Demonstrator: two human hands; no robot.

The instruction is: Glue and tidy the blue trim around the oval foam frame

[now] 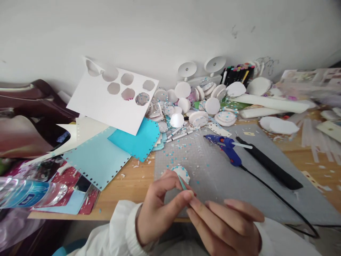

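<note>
Pinched between the thumb and fingers of my left hand (pixel 162 206) is a small folded or curled piece of teal paper (pixel 182 181), tilted upright. My right hand (pixel 223 224) meets it at the left fingertips, its fingers drawn together; what they grip there is hidden. Just beyond my left fingers lies a round white disc (pixel 186 172) with blue bits around its rim, partly covered by the hand. Blue and white paper scraps are scattered over the grey cutting mat (pixel 197 156) beneath.
A blue glue gun (pixel 223 145) with its cord and a black bar-shaped object (pixel 271 165) lie on the right. White discs (pixel 182 90) are heaped at the back. Punched blue sheets (pixel 98 156), a holed white sheet (pixel 106 103) and a water bottle (pixel 29 193) are on the left.
</note>
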